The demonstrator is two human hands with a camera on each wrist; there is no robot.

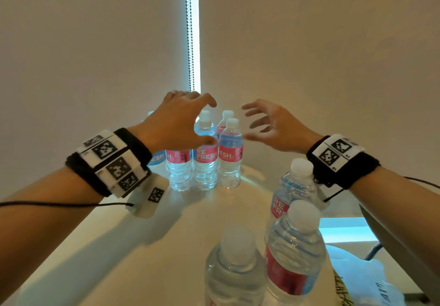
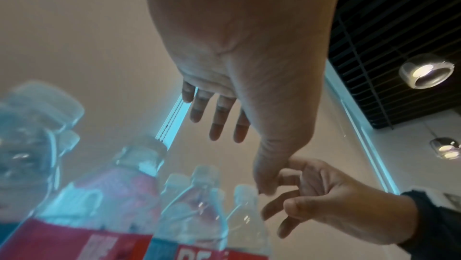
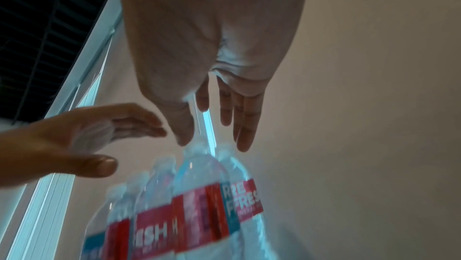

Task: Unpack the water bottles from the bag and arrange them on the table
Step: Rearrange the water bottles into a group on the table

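Observation:
Several clear water bottles (image 1: 206, 158) with red and blue labels stand upright in a tight group at the far end of the pale table (image 1: 133, 253). My left hand (image 1: 188, 117) hovers over the group, fingers arched and spread, thumb close to one bottle's shoulder, gripping nothing. My right hand (image 1: 266, 124) is open just right of the group, fingers spread toward it. The left wrist view looks up past relaxed fingers (image 2: 219, 122) at the bottles (image 2: 192, 215) and the right hand (image 2: 312, 201). The right wrist view shows straight fingers (image 3: 245, 126) above the bottles (image 3: 199, 205).
Three more bottles stand near me: one (image 1: 295, 186) under my right wrist, two (image 1: 295, 246) (image 1: 235, 265) at the front. A white bag (image 1: 357, 279) with writing lies at the lower right. Roller blinds with a bead chain (image 1: 190, 44) close off the far side.

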